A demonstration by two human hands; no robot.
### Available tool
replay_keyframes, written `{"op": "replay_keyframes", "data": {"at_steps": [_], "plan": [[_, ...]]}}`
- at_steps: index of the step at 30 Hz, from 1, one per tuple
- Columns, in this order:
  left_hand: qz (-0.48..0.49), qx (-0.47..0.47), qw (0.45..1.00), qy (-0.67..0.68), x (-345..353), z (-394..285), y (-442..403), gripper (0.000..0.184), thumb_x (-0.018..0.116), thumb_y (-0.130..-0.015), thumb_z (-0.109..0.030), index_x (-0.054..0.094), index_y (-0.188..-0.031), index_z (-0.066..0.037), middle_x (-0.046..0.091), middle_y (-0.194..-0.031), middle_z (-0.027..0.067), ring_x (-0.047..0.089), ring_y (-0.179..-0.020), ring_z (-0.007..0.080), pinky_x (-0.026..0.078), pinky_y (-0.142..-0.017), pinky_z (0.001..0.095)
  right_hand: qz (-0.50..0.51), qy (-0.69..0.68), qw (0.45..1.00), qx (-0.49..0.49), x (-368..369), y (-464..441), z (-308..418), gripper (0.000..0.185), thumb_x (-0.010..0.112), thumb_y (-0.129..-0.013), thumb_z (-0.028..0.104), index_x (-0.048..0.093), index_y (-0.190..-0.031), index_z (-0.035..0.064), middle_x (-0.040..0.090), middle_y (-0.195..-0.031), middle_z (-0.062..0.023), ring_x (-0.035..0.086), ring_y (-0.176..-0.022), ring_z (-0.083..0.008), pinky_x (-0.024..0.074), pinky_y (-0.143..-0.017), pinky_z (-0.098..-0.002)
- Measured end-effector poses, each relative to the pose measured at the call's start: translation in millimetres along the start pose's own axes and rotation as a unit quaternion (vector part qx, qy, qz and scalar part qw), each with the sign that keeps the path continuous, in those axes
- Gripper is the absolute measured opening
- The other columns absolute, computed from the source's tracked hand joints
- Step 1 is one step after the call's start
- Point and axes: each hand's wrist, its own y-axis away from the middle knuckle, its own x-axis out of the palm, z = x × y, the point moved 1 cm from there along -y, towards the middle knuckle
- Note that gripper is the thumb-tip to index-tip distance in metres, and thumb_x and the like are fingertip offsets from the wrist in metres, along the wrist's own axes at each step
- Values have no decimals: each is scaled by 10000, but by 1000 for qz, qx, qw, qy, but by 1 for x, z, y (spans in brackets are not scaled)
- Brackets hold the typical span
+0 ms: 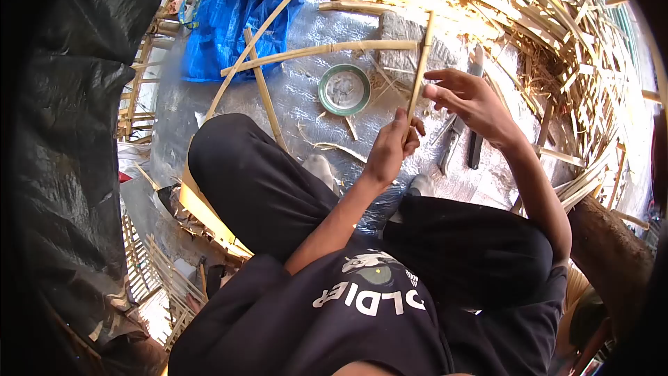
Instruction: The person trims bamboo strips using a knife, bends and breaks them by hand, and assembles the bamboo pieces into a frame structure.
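A narrow bamboo strip (426,45) stands tilted in front of me, its far end near the grey block. My left hand (393,147) is closed round its lower end. Beside the middle of the strip is my right hand (473,101), thumb and fingers apart, the fingertips close to the strip; whether they touch it I cannot tell. Below the right hand lie a knife with a black handle (474,150) and a silver metal tool (451,143). A white bowl with a green rim (344,90) sits left of the strip.
Several bamboo sticks (327,49) lie crossed near a blue plastic sheet (243,17). The grey block (403,36) rests on the silvery floor sheet (306,108). Bamboo slivers (557,42) are heaped at the right, above a thick log (609,244). A black sheet (76,111) hangs at the left.
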Motion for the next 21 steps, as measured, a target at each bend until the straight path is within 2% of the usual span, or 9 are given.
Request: {"op": "replay_keyframes", "data": {"at_steps": [1,5,7,9,13,14,17,19,21], "plan": [[-23,52,993,-99,1,1,0,584,274,-1058,-528,597,-920,-61,355,-613,-59,296,-556,38,244,-509,209,13,-15,1000,-3,7,1,4,697,670,-887,553,633,-1200,-68,702,-1062,-201,669,-947,-231,532,-847,-347],[-42,77,981,-172,6,3,2,411,414,-1067,-383,647,-1067,-45,441,-668,-49,370,-601,35,309,-548,203,-6,40,999,26,6,-1,3,553,646,-942,459,667,-1145,-55,728,-970,-135,641,-813,-145,520,-744,-322],[-24,61,989,-130,5,5,1,347,488,-1048,-348,648,-1089,-43,507,-708,-35,426,-612,35,345,-559,200,-14,-21,999,19,7,-1,-5,489,635,-961,415,681,-1106,-49,727,-945,-110,645,-813,-142,521,-748,-317],[-2,76,993,-90,8,5,1,320,531,-1033,-336,646,-1083,-42,532,-701,-28,454,-595,37,355,-539,203,15,-60,996,57,6,0,-7,460,638,-963,387,685,-1151,-31,729,-983,-86,655,-950,-126,513,-866,-294],[-8,48,998,-44,5,4,3,309,557,-1022,-328,644,-1079,-37,553,-693,-17,471,-572,45,368,-521,208,77,-106,989,72,9,3,-19,517,689,-931,370,616,-1241,-38,703,-1027,-81,646,-927,-133,513,-855,-289],[-24,38,997,-56,3,5,3,321,558,-1021,-338,645,-1069,-33,548,-679,-20,470,-564,48,374,-518,207,78,-119,987,76,11,4,-22,535,729,-887,423,662,-1084,-70,704,-979,-133,656,-882,-161,542,-804,-306],[-43,16,996,-75,-3,12,3,331,547,-1025,-323,628,-1143,-25,569,-732,-5,487,-584,56,408,-538,215,107,-65,987,97,1,7,-34,605,698,-892,491,661,-1064,-87,696,-975,-157,665,-873,-175,563,-784,-312],[-87,44,994,-56,-8,13,1,346,523,-1035,-275,578,-1268,-26,590,-828,21,513,-619,64,448,-572,230,81,1,967,241,-16,9,-47,820,561,-860,724,696,-962,-78,698,-846,-144,681,-749,-187,579,-693,-303],[-80,5,994,-74,-12,3,8,389,487,-1043,-214,477,-1397,-53,603,-924,47,542,-664,75,485,-620,246,62,152,915,369,-14,12,-89,895,552,-820,779,697,-943,-96,692,-789,-185,702,-735,-267,583,-732,-361]]}}
